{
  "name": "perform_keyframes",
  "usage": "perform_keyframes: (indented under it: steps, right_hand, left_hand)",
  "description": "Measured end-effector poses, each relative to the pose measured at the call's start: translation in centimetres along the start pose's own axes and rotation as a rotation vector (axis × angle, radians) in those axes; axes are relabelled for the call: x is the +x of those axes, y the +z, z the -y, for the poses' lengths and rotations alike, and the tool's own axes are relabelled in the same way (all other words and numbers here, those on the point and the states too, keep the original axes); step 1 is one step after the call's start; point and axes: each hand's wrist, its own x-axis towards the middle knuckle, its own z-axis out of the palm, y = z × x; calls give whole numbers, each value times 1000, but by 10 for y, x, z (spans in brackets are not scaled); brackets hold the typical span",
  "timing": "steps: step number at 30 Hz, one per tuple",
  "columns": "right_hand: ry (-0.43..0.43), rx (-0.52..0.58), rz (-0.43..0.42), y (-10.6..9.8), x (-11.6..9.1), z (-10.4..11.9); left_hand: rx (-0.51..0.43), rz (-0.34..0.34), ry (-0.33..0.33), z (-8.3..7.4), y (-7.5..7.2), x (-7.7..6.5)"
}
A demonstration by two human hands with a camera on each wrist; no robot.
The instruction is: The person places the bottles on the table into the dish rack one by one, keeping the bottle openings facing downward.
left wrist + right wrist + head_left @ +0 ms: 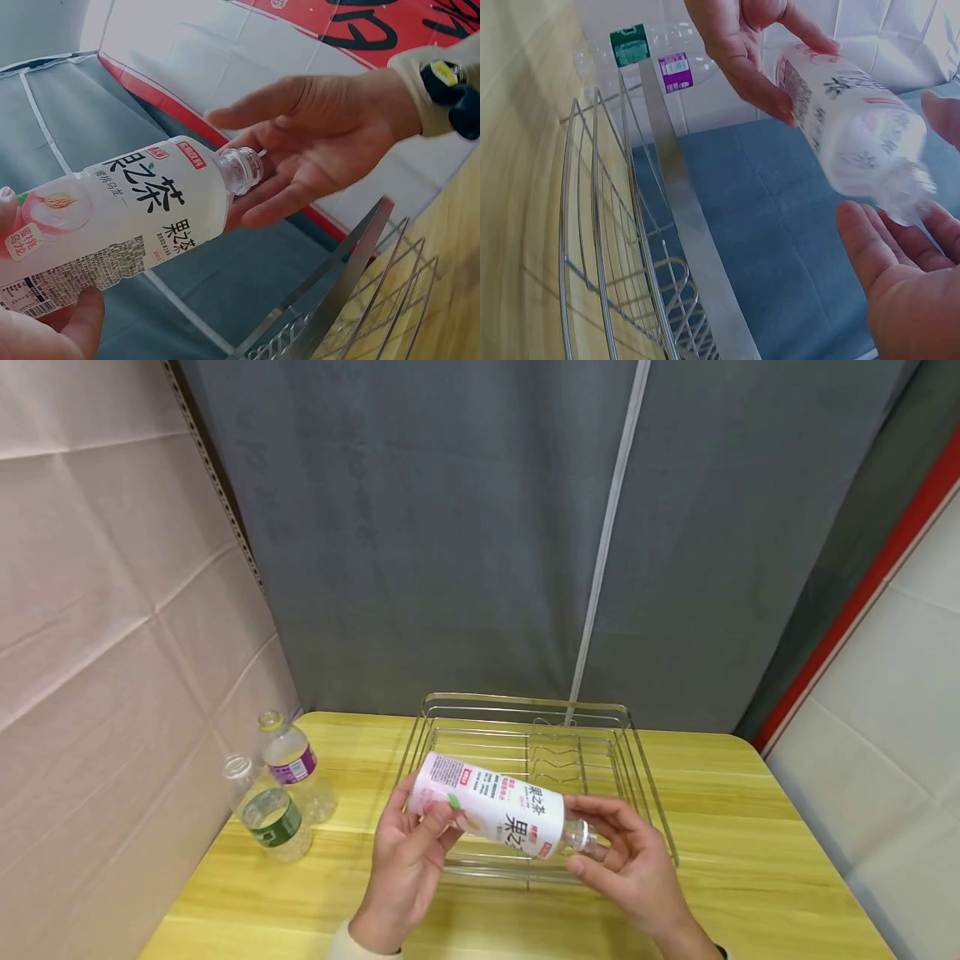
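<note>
A clear plastic drink bottle [498, 806] with a white and pink label is held tilted above the wire rack, its uncapped neck pointing right. My left hand [408, 864] grips it around the base end, thumb across the label. At the other end my right hand [637, 860] is spread around the neck with fingers loosely extended. In the left wrist view, the right palm and fingers [307, 146] lie behind the bottle's mouth. The right wrist view shows the neck between the right thumb and fingers, slightly blurred.
Below the hands a metal wire rack [525, 697] stands on the wood-grain table [750, 860]. Two clear bottles stand at the left: one with a green label [277, 828], one behind it with a purple label [294, 767]. A grey curtain [435, 543] hangs behind the table.
</note>
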Motion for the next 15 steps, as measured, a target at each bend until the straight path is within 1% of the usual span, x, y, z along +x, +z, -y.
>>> perform_keyframes:
  steps: [5,8,11,15]
  right_hand:
    - [-36,-8,18,-9,2,0]
    - [-38,-14,22,-14,1,1]
    - [-8,-44,11,-19,0,2]
    - [56,-109,-14,-25,-2,3]
  left_hand:
    - [64,-61,12,-14,-11,17]
    - [110,-91,12,-23,-18,29]
    - [146,-122,13,-31,-24,41]
    - [183,-149,27,-40,-28,60]
